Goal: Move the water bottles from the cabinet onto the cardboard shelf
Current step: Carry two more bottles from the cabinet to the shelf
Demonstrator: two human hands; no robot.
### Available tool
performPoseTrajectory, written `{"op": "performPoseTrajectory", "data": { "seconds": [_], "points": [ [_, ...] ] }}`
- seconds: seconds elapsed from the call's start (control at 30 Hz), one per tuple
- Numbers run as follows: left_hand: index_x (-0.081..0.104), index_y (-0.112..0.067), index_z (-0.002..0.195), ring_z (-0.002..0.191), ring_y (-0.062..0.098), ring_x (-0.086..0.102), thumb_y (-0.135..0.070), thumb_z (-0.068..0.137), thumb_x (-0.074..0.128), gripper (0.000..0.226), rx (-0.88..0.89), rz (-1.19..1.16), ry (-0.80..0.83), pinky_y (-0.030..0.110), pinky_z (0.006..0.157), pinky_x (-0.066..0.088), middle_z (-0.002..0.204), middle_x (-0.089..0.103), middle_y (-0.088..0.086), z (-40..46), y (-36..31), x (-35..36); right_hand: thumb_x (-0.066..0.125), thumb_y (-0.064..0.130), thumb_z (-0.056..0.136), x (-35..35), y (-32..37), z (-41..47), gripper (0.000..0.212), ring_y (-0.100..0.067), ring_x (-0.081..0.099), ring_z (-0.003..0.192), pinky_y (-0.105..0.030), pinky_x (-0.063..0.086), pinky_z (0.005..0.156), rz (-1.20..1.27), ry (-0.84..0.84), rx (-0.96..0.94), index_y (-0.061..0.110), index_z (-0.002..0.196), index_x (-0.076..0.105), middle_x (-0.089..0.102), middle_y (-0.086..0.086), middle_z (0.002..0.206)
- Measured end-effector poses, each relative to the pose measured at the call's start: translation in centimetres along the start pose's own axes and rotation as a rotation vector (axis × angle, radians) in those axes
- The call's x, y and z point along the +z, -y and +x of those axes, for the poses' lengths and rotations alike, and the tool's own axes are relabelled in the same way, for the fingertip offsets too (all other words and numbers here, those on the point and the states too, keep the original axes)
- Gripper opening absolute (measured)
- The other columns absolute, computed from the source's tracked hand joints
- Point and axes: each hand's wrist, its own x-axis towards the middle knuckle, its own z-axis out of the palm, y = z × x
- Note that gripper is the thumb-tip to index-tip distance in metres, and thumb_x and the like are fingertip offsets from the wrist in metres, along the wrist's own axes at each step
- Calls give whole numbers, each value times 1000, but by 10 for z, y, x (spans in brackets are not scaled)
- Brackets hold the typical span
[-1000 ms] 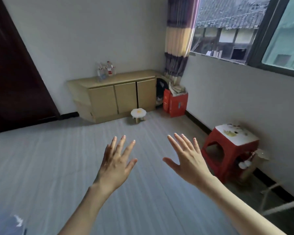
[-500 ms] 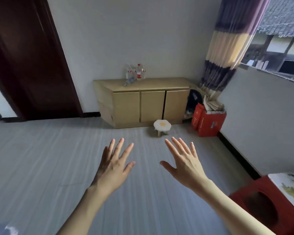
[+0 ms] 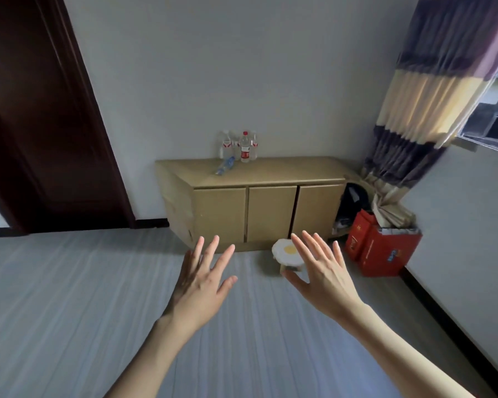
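1. My left hand (image 3: pixel 200 285) is spread wide, palm down, fingers apart, holding and touching nothing.
2. My right hand (image 3: pixel 321 271) is spread the same way, empty, just beside the left with a gap between them.
3. The water bottles (image 3: pixel 239 146) stand in a cluster well beyond my hands, on top of the cabinet (image 3: pixel 250 193) at its back edge by the wall; one bottle (image 3: pixel 224 165) lies on its side in front of them.
4. Bare floor (image 3: pixel 69 297) stretches between my hands and the cabinet; a small stool (image 3: pixel 288 254) sits just past my right fingertips.
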Motion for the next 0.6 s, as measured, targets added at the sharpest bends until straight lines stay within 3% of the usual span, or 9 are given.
{"op": "performPoseTrajectory", "data": {
  "seconds": [0.23, 0.37, 0.6],
  "points": [
    [20, -30, 142, 141, 21, -5, -61, 77, 9, 72, -58, 6, -17, 38, 112, 9, 154, 11, 3, 132, 49, 53, 24, 65, 79, 57, -55, 146, 75, -28, 28, 138, -51, 17, 111, 12, 44, -37, 24, 142, 28, 34, -6, 148],
    [16, -31, 142, 141, 21, -8, -61, 75, 6, 75, -71, 13, -26, 34, 111, 2, 155, 6, 1, 225, 65, 62, 26, 64, 78, 71, -89, 242, 75, -30, 31, 137, -53, 20, 110, 4, 29, -67, 23, 141, 29, 36, -7, 147],
    [26, -27, 140, 141, 27, 7, -59, 81, 18, 67, -129, 24, -60, 45, 111, 16, 152, 20, 7, 344, 112, 88, 17, 66, 75, 108, -119, 375, 80, -26, 17, 142, -46, 5, 114, 60, 50, -116, 26, 144, 21, 24, -3, 152]
  ]
}}
